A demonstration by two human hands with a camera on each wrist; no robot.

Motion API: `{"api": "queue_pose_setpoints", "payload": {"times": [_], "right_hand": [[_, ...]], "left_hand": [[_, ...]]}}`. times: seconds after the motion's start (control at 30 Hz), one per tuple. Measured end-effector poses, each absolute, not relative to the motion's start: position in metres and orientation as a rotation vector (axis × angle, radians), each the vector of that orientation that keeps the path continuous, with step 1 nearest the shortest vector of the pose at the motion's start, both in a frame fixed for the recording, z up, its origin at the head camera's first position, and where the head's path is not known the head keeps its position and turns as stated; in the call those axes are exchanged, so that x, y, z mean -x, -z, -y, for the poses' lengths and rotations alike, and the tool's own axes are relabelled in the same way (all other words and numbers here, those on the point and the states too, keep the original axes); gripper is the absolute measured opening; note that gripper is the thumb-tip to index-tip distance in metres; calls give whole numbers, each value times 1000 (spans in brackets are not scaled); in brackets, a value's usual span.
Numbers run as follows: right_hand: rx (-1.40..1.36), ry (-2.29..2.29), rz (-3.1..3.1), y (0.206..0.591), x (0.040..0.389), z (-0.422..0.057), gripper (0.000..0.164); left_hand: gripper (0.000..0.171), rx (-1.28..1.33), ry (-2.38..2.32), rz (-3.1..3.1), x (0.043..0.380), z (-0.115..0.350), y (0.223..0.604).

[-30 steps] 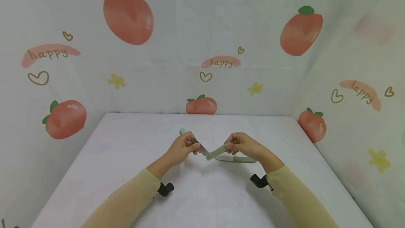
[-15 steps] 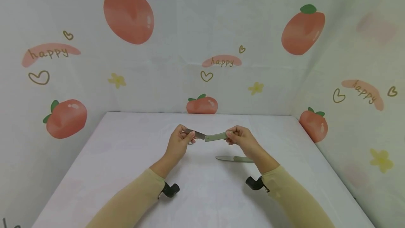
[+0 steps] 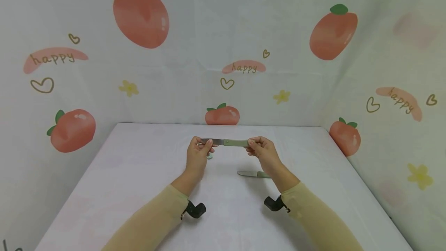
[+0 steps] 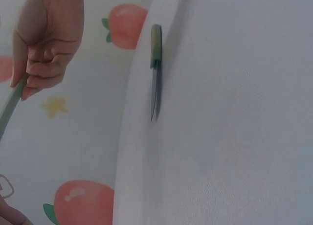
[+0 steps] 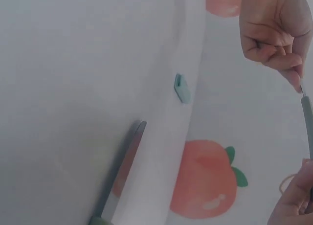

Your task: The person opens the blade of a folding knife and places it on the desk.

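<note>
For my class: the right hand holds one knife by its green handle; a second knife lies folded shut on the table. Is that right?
Not folded shut: the second knife lies open on the table, blade out, as the left wrist view shows. The right hand does hold the other knife by its green handle.

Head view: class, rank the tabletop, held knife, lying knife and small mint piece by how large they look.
1. Tabletop
2. Held knife
3. Lying knife, partly hidden
4. Small mint piece
Ranked by visible parts.
</note>
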State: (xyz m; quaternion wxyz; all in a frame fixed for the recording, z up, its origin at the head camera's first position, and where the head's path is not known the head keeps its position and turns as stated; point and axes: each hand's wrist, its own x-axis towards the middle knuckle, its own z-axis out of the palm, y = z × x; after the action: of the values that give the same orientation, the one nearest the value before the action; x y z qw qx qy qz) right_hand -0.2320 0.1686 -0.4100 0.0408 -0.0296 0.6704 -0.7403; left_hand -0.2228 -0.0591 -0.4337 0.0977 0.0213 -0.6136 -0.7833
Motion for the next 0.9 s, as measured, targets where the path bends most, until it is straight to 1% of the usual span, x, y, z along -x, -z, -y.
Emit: {"api": "queue_pose_setpoints", "payload": {"times": [0.2, 0.47, 0.6, 0.77, 0.9], "right_hand": [[174, 2187, -2058, 407, 233, -177, 15], [329, 1928, -2150, 409, 235, -195, 25], [374, 1814, -2183, 410, 235, -199, 25], [428, 1671, -2216, 408, 236, -206, 27], [456, 1580, -2222, 408, 237, -210, 26]], "left_hand": [[19, -11, 2317, 1873, 223, 63, 433], [19, 110, 2377, 2065, 221, 78, 434], [18, 154, 2437, 2131, 222, 85, 436], [21, 228, 2549, 2198, 223, 93, 439], [20, 217, 2562, 2256, 222, 95, 439]]}}
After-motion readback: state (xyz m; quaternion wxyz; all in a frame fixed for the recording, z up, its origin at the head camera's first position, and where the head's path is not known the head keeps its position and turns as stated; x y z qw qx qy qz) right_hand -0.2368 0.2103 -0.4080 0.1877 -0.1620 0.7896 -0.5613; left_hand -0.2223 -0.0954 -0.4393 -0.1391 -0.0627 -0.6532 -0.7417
